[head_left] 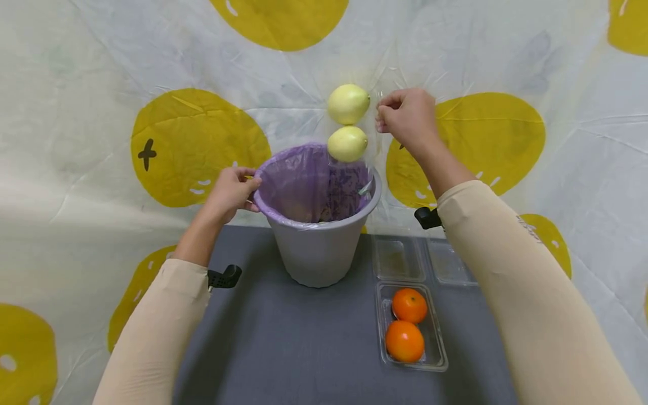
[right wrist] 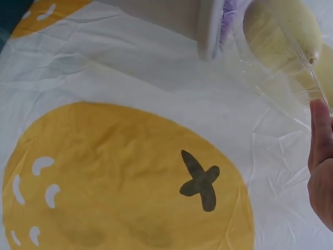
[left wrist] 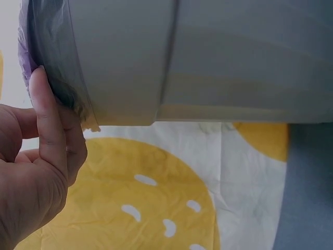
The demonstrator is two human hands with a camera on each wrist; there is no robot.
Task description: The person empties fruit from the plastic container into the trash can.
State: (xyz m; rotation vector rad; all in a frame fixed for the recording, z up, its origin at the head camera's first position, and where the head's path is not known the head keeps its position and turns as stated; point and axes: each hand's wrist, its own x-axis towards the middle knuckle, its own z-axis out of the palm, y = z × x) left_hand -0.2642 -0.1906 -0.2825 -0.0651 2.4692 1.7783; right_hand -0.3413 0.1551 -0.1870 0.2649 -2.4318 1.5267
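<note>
Over the far right part of the bin's mouth, my right hand pinches the edge of a clear plastic container. The container is tilted up on its side, with two pale yellow lemons lying against it, one above the other in the head view. With thumb and fingers my left hand grips the left rim of a grey trash bin. A purple plastic bag lines the bin and folds over its rim. Dark patterned material shows inside the bin.
Right of the bin, a clear container holds two oranges. Behind it on the grey table stand two more clear containers, one beside the other. A white cloth with yellow fruit prints hangs behind.
</note>
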